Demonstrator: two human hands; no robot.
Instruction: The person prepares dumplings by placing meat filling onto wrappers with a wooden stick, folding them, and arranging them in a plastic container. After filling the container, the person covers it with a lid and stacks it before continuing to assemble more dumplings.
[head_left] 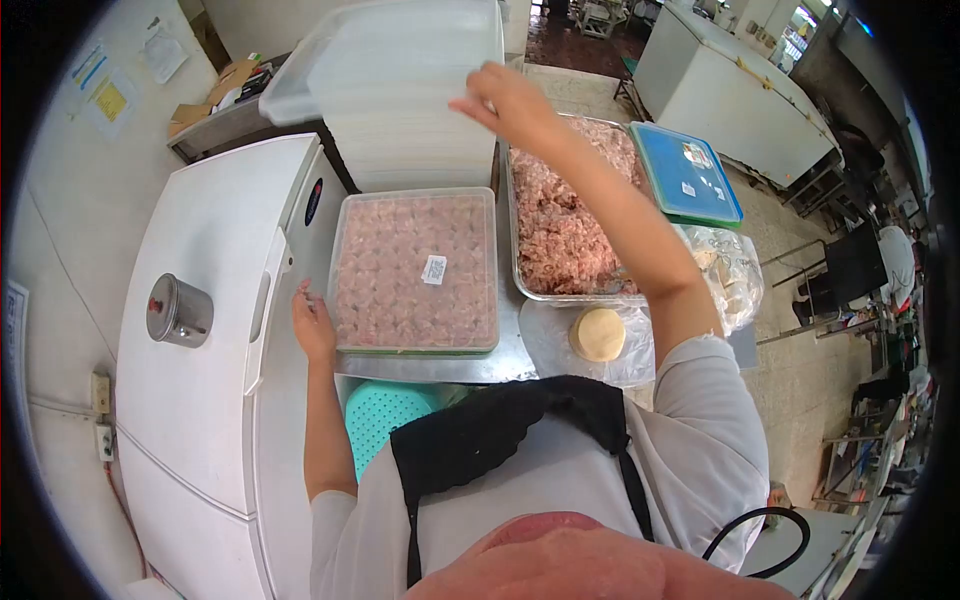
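Observation:
My right hand [505, 108] is raised over the right edge of a tall stack of translucent plastic lids or trays [405, 150]. Its fingers are curled, with the thumb apart from them, and nothing shows between them. The top piece of the stack is blurred, and one corner juts out to the left. My left hand [313, 322] is lowered beside the left edge of a covered plastic tray [415, 330], fingers loosely apart and holding nothing I can see. Through its clear lid show rows of small pinkish portions; a white label [434, 270] is stuck on top.
A metal tray of ground meat [560, 240] lies to the right, beside a blue-lidded container [690, 175]. Round dough wrappers [598, 335] rest on a plastic sheet near a plastic bag [735, 275]. A white refrigerator [215, 250] stands left, above a turquoise perforated stool [385, 415].

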